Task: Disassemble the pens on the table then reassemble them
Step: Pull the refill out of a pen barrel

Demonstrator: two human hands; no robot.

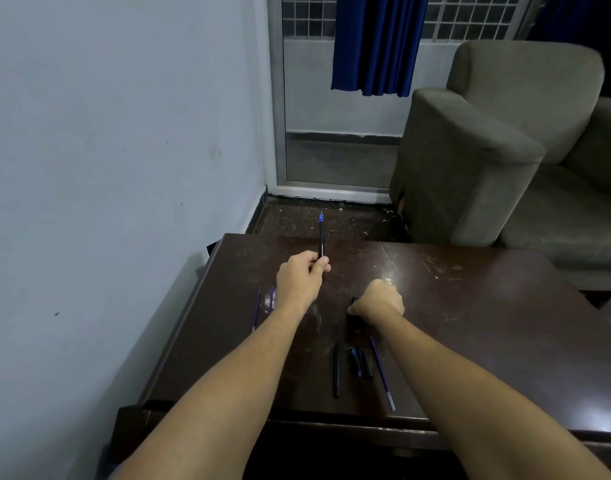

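My left hand (302,277) grips a black pen (321,239) by its lower end; the pen points away from me, blue tip up, above the dark wooden table (470,306). My right hand (378,301) is curled round a small black pen part (354,300) just above the tabletop. Near the front edge lie a black pen barrel (336,370), two or three short black and blue pieces (361,363) and a thin refill (382,374). Two thin blue refills (256,308) lie to the left, partly hidden by my left forearm.
A grey wall (106,150) runs close along the table's left side. A grey armchair (505,150) stands beyond the table's far right edge. A glass door (332,133) with a blue curtain (375,43) is at the back.
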